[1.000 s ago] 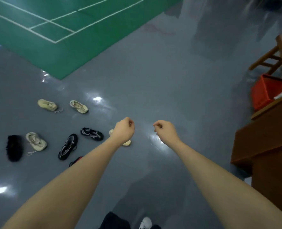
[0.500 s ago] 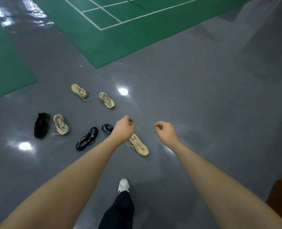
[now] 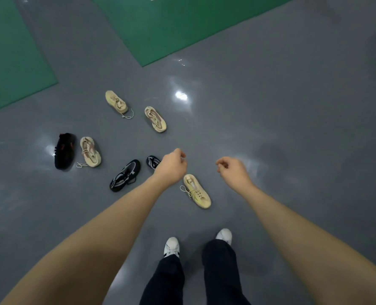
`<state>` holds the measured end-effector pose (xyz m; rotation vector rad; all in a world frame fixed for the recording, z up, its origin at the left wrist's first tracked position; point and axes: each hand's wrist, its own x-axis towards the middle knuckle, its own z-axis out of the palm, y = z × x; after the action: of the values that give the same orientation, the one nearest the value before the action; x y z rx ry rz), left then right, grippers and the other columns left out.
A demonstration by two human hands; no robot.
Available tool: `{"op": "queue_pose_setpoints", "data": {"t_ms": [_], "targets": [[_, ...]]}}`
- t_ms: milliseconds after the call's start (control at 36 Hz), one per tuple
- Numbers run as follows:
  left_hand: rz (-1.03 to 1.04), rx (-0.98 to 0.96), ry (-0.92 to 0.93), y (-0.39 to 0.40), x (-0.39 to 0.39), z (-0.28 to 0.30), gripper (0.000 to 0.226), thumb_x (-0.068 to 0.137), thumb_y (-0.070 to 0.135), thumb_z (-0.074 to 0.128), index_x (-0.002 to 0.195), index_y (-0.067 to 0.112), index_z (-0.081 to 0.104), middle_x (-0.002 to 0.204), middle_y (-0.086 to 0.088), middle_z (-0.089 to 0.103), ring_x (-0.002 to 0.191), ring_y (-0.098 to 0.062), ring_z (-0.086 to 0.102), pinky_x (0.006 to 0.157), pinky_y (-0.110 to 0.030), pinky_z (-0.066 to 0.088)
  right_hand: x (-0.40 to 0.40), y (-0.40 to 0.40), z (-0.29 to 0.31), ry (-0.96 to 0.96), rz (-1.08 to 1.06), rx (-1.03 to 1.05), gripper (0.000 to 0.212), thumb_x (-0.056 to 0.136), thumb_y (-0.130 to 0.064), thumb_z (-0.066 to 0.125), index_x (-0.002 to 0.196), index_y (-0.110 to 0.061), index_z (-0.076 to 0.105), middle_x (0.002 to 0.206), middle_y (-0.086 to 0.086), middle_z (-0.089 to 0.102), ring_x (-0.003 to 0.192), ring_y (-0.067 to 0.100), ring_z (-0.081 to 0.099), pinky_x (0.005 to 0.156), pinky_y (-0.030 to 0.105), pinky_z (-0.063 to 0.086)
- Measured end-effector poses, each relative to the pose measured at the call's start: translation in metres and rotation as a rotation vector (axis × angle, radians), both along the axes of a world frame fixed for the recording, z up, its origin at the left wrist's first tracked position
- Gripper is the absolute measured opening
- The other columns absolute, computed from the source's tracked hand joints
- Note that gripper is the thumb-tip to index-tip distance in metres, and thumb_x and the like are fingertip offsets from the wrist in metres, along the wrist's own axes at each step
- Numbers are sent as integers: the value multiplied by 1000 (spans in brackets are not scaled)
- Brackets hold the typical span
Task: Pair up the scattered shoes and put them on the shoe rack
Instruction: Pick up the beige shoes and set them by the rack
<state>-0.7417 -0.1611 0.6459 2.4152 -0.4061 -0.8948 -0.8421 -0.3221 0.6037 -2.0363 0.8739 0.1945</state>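
Observation:
Several loose shoes lie on the grey floor. A beige sneaker (image 3: 197,191) lies nearest, between my two hands. Two more beige sneakers, one (image 3: 116,102) and another (image 3: 155,119), lie farther off, and a further beige one (image 3: 90,152) rests beside a black fuzzy shoe (image 3: 64,151). A black sneaker with white stripes (image 3: 125,178) lies left of my left forearm; a second black one (image 3: 152,162) is partly hidden behind my left hand (image 3: 172,167). My right hand (image 3: 233,171) hovers to the right. Both hands hang in the air with loosely curled fingers and hold nothing. No shoe rack is in view.
Green court mats (image 3: 178,25) cover the floor at the top and far left (image 3: 10,53). My own legs in dark trousers and white shoes (image 3: 171,247) stand at the bottom centre. Bright lamp reflections (image 3: 181,95) dot the glossy floor.
The view has swung left and down toward the shoes; the wooden furniture and red basket on the right have left the frame. My hands stay empty in much the same pose.

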Motion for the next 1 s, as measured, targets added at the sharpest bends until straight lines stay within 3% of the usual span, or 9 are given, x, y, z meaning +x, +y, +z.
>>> {"op": "queue_pose_setpoints", "data": {"t_ms": [111,389,694,806,1000], "targets": [[-43,37,-15,-19,14,-20,32,94,20,37,122,10,49,109,-13,64,102,-30,59,87,-43,51,13,-20,-20,34,66,-21,24,91,-8,47,104,-9,67,100,10,69,97,27,64,86,40,51],[-1,75,26,-62,45,-119,32,95,20,40,123,9,48,115,-12,61,107,-29,56,92,-42,48,44,-69,-120,91,107,-6,24,90,-11,50,107,-12,66,103,7,69,98,24,63,89,38,50],[85,86,152,-69,36,-324,33,95,18,39,125,8,46,111,-13,61,97,-28,58,82,-36,49,40,-62,-332,186,57,78,23,91,-11,54,110,-2,64,107,14,66,102,27,60,87,31,44],[109,78,180,-70,29,-410,35,95,21,44,127,7,45,118,-13,60,110,-29,55,91,-36,47,33,-56,-411,223,73,89,24,91,-14,56,112,-3,63,109,12,66,103,26,59,86,30,43],[155,83,185,-72,26,-537,34,93,24,45,124,8,44,116,-11,56,106,-28,56,90,-44,48,43,-53,-535,280,157,27,34,93,-26,53,123,-8,56,118,9,60,106,22,57,83,27,42]]}}
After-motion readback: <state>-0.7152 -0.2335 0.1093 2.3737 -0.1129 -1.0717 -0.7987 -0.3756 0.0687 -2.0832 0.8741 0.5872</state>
